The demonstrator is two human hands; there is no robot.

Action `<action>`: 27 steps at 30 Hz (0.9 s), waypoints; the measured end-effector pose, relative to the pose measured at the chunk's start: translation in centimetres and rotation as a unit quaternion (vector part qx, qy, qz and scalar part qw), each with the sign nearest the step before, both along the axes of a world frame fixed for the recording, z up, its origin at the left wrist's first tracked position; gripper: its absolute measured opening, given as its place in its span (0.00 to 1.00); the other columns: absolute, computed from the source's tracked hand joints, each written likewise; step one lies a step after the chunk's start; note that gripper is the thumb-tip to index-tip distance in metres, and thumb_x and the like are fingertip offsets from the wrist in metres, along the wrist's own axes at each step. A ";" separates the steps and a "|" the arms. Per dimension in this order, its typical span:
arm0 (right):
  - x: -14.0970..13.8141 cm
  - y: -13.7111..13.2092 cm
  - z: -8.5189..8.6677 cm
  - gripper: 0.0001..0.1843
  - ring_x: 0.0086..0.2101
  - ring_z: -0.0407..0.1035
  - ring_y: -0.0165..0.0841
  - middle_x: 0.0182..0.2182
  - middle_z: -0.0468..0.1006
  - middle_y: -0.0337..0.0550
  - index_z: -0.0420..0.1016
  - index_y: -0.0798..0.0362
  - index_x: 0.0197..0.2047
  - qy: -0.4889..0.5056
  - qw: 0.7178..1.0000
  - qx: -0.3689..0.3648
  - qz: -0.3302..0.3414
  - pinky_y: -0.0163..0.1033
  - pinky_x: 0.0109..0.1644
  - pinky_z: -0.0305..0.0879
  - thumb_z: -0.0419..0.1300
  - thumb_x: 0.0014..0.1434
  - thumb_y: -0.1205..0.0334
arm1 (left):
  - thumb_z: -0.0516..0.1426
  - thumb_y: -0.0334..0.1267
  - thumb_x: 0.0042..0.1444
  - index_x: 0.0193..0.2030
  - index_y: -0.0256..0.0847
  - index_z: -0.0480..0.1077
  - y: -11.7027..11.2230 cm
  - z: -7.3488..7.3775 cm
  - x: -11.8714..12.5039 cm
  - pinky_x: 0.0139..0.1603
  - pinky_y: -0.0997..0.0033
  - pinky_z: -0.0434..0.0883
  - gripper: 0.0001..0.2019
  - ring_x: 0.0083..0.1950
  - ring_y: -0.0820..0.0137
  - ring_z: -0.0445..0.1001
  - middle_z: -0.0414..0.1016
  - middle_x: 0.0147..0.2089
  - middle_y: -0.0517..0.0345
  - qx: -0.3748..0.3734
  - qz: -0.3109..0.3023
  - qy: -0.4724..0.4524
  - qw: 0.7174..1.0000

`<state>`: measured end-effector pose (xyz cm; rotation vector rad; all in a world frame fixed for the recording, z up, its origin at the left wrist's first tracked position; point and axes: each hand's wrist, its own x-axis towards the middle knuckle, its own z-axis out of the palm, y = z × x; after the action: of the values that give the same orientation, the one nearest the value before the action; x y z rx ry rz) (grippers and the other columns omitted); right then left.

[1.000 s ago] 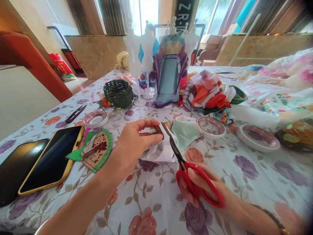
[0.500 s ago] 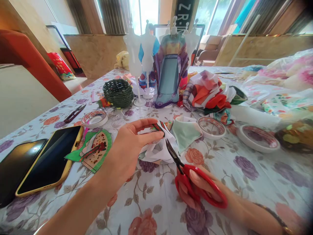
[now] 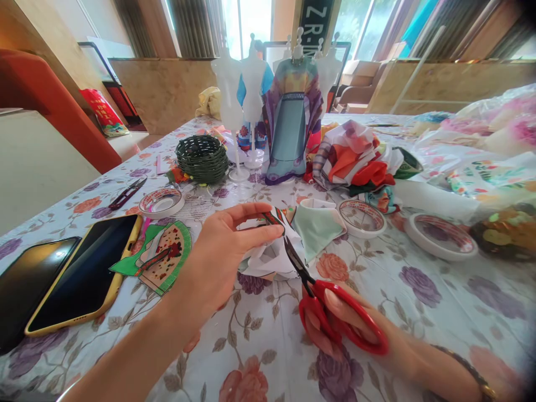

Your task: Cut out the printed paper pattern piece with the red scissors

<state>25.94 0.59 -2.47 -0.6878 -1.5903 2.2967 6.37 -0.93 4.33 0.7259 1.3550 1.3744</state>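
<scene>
Between the thumb and fingers of my left hand (image 3: 226,243) is a piece of white printed fabric (image 3: 276,257), its striped patterned edge showing near the fingertips. The rest of it hangs in folds to the tabletop. My right hand (image 3: 335,318) grips red-handled scissors (image 3: 322,298), fingers through the loops. Their dark blades point up and left, close beside the white fabric and nearly closed. Behind the blades lies a pale green fabric piece (image 3: 318,226). Left of my left wrist rests a cut green and beige printed piece (image 3: 161,257).
Two phones (image 3: 87,273) lie at the left, with thread snips (image 3: 128,194) and a tape roll (image 3: 161,202) beyond. More tape rolls (image 3: 362,216) sit at the right. A dark woven basket (image 3: 202,159), white mannequins (image 3: 229,95), a dressed mannequin (image 3: 288,128) and a fabric heap (image 3: 355,156) stand behind.
My left fingertips have shifted very slightly to the right with the fabric. The scissors stay almost where they were.
</scene>
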 end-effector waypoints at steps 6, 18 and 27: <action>0.0 0.2 -0.5 0.29 0.20 0.56 0.26 0.21 0.67 0.36 0.65 0.53 0.30 0.023 1.000 -0.013 -0.008 0.35 0.27 0.51 0.54 0.61 0.32 | 0.69 0.31 0.42 0.41 0.40 0.76 -0.1 0.0 0.1 0.35 0.73 0.69 0.17 0.33 0.72 0.76 0.80 0.34 0.58 -0.007 -0.001 0.002 1.000; -0.3 -0.3 0.5 0.30 0.22 0.57 0.29 0.21 0.65 0.37 0.63 0.52 0.28 -0.002 1.000 0.020 -0.023 0.38 0.29 0.54 0.53 0.60 0.32 | 0.69 0.28 0.41 0.36 0.41 0.77 -0.2 -0.3 0.5 0.28 0.82 0.71 0.13 0.27 0.76 0.75 0.80 0.28 0.62 0.003 0.010 -0.009 1.000; 0.0 -0.5 -0.8 0.28 0.22 0.56 0.27 0.22 0.65 0.35 0.64 0.52 0.30 0.037 0.998 0.024 -0.044 0.36 0.28 0.53 0.50 0.65 0.34 | 0.69 0.29 0.42 0.37 0.42 0.76 -0.5 -0.5 0.9 0.27 0.82 0.70 0.14 0.28 0.76 0.75 0.81 0.30 0.61 0.022 0.031 -0.015 0.999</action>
<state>25.97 0.05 -3.28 -0.6405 -1.5461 2.1888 7.30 -1.45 3.79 0.6945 1.3379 1.4620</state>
